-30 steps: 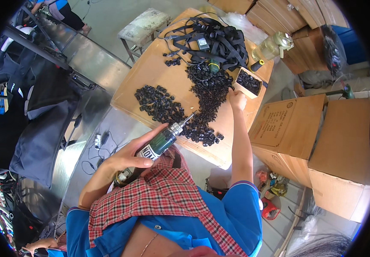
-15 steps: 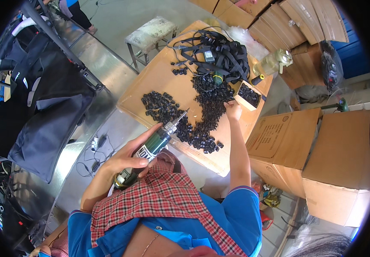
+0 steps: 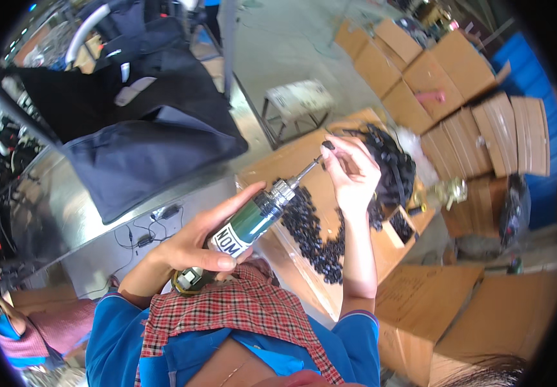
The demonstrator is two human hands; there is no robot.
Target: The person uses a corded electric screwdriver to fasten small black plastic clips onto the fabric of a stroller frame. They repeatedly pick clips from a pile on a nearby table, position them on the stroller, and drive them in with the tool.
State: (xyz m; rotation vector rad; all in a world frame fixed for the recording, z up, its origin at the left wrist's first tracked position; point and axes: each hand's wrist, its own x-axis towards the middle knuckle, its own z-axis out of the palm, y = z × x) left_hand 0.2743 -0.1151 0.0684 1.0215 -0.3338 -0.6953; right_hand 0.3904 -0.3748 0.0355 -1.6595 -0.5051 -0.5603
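My left hand is wrapped round a green cordless screwdriver in front of my apron. Its long metal bit points up and to the right. Between thumb and fingertips, my right hand pinches a small black plastic piece at the end of the bit. Whether the bit touches the piece or a screw in it is too small to tell. Below my right hand, many small black parts lie heaped on the wooden table.
A small box of black parts sits on the table's right side, near a clear bottle. Black straps are piled farther back. Cardboard cartons stand at my right. A dark fabric item fills the left, and a stool stands beyond the table.
My right hand has risen from the parts beside the box and moved left to the screwdriver's tip, now with a small black piece. The view has turned, so the table appears lower.
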